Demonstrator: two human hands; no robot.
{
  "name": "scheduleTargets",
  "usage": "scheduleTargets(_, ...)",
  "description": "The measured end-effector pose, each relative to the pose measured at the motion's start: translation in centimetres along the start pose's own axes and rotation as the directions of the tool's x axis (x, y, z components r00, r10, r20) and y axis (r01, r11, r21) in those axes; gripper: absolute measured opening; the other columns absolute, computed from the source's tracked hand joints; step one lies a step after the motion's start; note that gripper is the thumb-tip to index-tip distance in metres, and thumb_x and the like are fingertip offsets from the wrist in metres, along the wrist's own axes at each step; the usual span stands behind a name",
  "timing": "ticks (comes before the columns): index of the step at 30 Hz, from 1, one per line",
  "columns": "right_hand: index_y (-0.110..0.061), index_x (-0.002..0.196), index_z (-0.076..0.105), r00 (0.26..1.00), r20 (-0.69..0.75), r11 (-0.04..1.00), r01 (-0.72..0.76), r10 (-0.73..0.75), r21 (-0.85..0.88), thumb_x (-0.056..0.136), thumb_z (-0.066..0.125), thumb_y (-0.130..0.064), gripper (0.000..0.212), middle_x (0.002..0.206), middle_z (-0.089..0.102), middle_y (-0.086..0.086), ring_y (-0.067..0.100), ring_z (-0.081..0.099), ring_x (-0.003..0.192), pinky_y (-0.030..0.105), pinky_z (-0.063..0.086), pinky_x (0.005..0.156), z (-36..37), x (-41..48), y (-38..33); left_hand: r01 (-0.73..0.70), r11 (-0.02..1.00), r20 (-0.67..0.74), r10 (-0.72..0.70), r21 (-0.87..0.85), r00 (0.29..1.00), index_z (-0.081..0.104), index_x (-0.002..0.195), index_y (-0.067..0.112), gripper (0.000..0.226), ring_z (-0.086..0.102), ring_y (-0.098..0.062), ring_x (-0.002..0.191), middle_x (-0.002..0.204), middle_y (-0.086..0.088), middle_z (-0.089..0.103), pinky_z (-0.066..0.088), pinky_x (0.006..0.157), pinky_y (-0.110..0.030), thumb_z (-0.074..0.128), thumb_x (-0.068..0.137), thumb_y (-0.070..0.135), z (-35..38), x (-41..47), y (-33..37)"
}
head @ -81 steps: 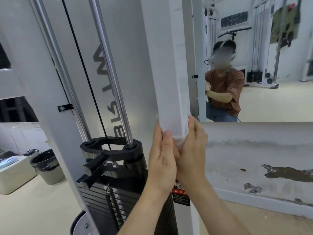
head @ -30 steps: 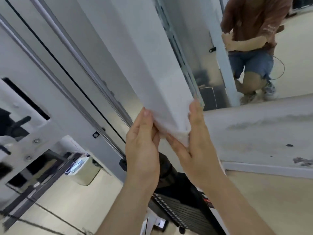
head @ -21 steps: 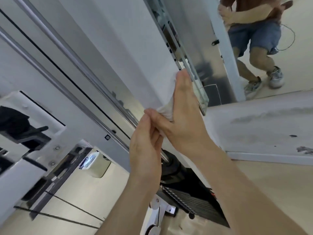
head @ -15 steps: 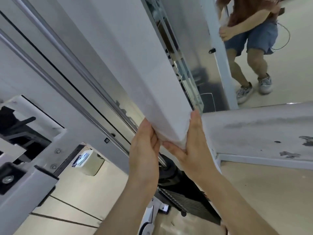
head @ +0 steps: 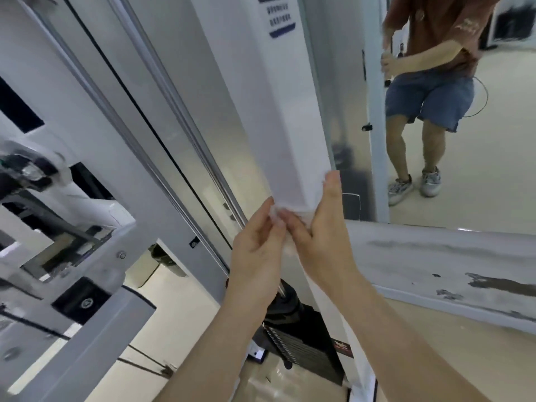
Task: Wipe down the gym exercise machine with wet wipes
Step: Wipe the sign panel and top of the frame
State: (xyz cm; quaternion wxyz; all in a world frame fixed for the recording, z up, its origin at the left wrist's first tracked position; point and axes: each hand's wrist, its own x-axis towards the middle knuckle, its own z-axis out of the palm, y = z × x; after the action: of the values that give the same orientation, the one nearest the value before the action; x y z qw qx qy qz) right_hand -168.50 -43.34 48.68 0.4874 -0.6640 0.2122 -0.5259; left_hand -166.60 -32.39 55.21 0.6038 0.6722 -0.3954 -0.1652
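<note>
A white upright post [head: 278, 111] of the gym machine runs up the middle of the head view. A white wet wipe [head: 293, 208] is wrapped around the post at about mid-height. My left hand [head: 258, 250] pinches the wipe's left end against the post. My right hand [head: 322, 233] presses the wipe on the post's right side, fingers straight up along the edge and thumb across the front. Most of the wipe is hard to tell from the white post.
Chrome guide rods [head: 179, 117] and a black cable run left of the post. The black weight stack [head: 298, 340] sits below my hands. A white frame with pulley parts [head: 58, 227] stands at left. A wall mirror [head: 435, 111] at right reflects a person.
The wipe and both hands have stayed wrapped around the post while sliding along it. The view has swung and tilted, and more of the post's upper label now shows.
</note>
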Motion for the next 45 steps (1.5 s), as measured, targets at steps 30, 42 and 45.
scheduleTargets(30, -0.006, 0.153, -0.007, 0.990, 0.085, 0.978, 0.124, -0.111, -0.166, 0.092, 0.053, -0.033, 0.090, 0.162, 0.007, 0.016, 0.031, 0.011, 0.150, 0.053, 0.020, 0.120, 0.0, 7.6, -13.7, -0.359, 0.594, 0.096, 0.426, 0.720, 0.899, 0.035, 0.147, 0.005, 0.063, 0.039, -0.031, 0.135, 0.151, -0.017, 0.034, 0.043, 0.105, -0.036, 0.032, 0.084, 0.009, -2.6, 0.3, 4.1)
scheduleTargets(42, -0.012, 0.155, -0.001, 0.991, 0.118, 0.988, -0.038, 0.056, -0.150, 0.090, 0.065, -0.026, 0.094, 0.157, 0.025, 0.010, 0.019, 0.039, 0.139, 0.033, 0.036, 0.114, -0.7, 7.1, -14.9, -0.315, 0.831, 0.075, 0.317, 0.458, 0.945, 0.048, 0.140, 0.021, 0.057, 0.043, 0.000, 0.127, 0.144, 0.011, 0.043, 0.032, 0.104, -0.008, 0.043, 0.086, 0.005, -4.1, 1.0, 6.2)
scheduleTargets(45, -0.004, 0.154, 0.004, 0.991, 0.014, 0.979, 0.136, -0.136, -0.150, 0.091, 0.062, -0.031, 0.089, 0.157, 0.025, 0.016, 0.032, 0.031, 0.143, 0.050, 0.031, 0.116, 0.2, 10.6, -18.7, -0.300, 0.916, 0.059, 0.295, 0.266, 0.954, 0.032, 0.146, 0.034, 0.065, 0.038, 0.004, 0.132, 0.143, 0.019, 0.040, 0.036, 0.107, -0.016, 0.045, 0.088, 0.008, -3.7, 2.8, 8.5)
